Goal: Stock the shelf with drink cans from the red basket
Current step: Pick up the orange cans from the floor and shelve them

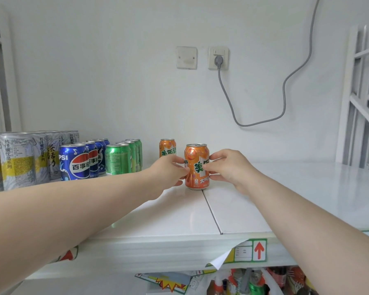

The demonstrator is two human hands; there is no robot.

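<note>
Head view is showing both bare arms reaching forward over a glossy white shelf top point(232, 211), where an upright orange aluminium drink can with green lettering point(197, 167) is standing on the seam between two shelf panels. The left hand point(168, 170) is pinching the can's left side with thumb and fingertips, and the right hand point(228, 167) is clasping its right side, so both are grasping the same can while its base is resting on the shelf. Just behind and to the left, a second orange can of the same kind point(167, 148) is standing alone, apart from the held one. Further left, cans are lining up in rows running toward the wall: a row of green metal cans point(118, 159), a row of blue cola cans with red, white and blue roundels point(74, 161), and a group of taller silver-grey cans with yellow bands point(16, 160) at the edge of the picture. On the white wall behind, a grey cable point(228, 99) is hanging from a plugged wall socket point(218, 58). Below the shelf edge, a peeling green-bordered price label with a red arrow point(250, 251) is curling away, and a white plastic bag point(268, 282) is holding assorted bottles and a green can; what else it is holding I cannot tell.
</note>
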